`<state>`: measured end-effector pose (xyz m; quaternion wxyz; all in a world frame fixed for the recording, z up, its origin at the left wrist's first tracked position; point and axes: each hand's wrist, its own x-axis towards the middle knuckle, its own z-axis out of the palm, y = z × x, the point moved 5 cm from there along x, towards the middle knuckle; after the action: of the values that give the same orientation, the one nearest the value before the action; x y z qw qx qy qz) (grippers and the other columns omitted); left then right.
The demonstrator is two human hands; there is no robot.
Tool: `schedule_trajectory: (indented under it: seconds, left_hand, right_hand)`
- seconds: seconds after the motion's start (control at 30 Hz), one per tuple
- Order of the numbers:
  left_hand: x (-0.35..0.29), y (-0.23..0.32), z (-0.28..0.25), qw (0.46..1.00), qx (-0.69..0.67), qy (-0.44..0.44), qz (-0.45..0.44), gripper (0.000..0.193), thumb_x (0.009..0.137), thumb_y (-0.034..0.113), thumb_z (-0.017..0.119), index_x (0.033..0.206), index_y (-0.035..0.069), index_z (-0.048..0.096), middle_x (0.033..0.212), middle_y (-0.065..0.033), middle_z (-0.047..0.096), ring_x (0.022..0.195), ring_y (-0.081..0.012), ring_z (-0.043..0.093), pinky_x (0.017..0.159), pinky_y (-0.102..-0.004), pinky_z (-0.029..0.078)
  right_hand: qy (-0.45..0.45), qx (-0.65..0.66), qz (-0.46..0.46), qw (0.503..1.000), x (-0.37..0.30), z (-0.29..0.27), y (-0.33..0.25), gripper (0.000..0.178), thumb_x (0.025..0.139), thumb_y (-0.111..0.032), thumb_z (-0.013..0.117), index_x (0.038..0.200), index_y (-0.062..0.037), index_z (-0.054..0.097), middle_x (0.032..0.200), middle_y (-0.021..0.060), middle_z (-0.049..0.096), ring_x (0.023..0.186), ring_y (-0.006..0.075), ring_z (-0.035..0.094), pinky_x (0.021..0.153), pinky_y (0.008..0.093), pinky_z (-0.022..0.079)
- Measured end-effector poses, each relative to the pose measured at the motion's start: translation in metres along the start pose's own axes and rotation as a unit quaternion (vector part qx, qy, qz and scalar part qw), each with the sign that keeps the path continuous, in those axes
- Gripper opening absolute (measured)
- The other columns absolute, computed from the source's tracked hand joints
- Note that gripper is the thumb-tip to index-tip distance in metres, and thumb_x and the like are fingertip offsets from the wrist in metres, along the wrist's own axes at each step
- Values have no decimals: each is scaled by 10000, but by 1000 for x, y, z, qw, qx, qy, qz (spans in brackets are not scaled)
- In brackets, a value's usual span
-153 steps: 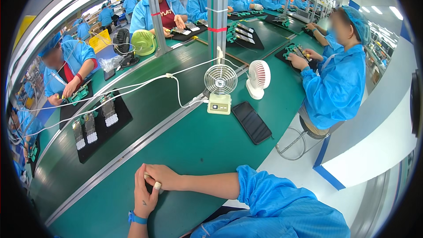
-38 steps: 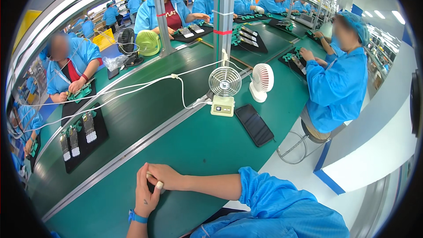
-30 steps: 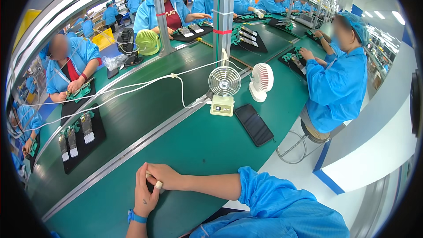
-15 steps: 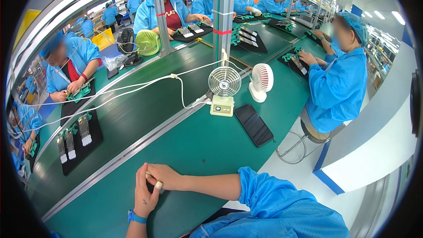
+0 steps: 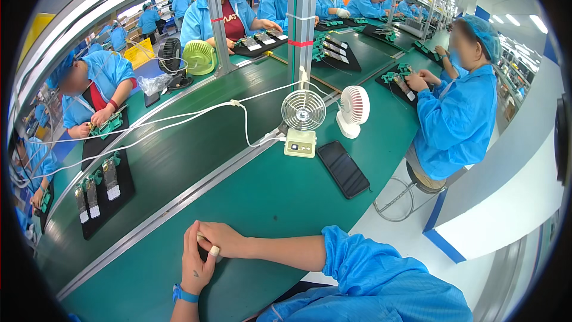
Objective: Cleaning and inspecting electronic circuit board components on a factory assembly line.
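My left hand and my right hand are brought together over the green tabletop near its front edge. Their fingers are closed against each other. Pale finger covers sit on some of the digits, one plainly on my left thumb. A dark patch shows between the palms, but I cannot make out whether it is an object or shadow. A blue band circles my left wrist. Beyond my hands to the right lies a black phone, apart from them.
A fan with a round wire grille and a white fan stand past the phone. White cables cross above the conveyor. A black tray there carries 3 boards with green parts. A co-worker sits at right.
The black tray with the boards has slid slightly toward the lower left along the conveyor. The co-worker at right has shifted their hands a little. My hands have stayed in place.
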<state>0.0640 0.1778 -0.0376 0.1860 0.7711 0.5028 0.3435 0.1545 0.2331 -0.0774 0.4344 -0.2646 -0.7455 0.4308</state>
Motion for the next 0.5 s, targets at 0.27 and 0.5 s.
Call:
schedule_trajectory:
  seconds: [0.27,0.5]
  left_hand:
    - [0,2,0,1000,3,-1,2,647,860,233,625,1379,-10,325,1310,-216,421,1164,-362,485,964,-397,421]
    - [0,3,-1,1000,0,-4,4,651,858,225,625,1384,-7,319,1319,-221,416,1167,-370,483,964,-399,423]
  right_hand:
    - [5,-11,-3,1000,-1,0,-1,117,814,-99,501,841,-32,409,683,113,526,653,318,520,595,419,407]
    - [1,-9,2,1000,0,-1,-2,113,803,-80,503,841,-29,409,700,118,528,656,320,516,593,416,402]
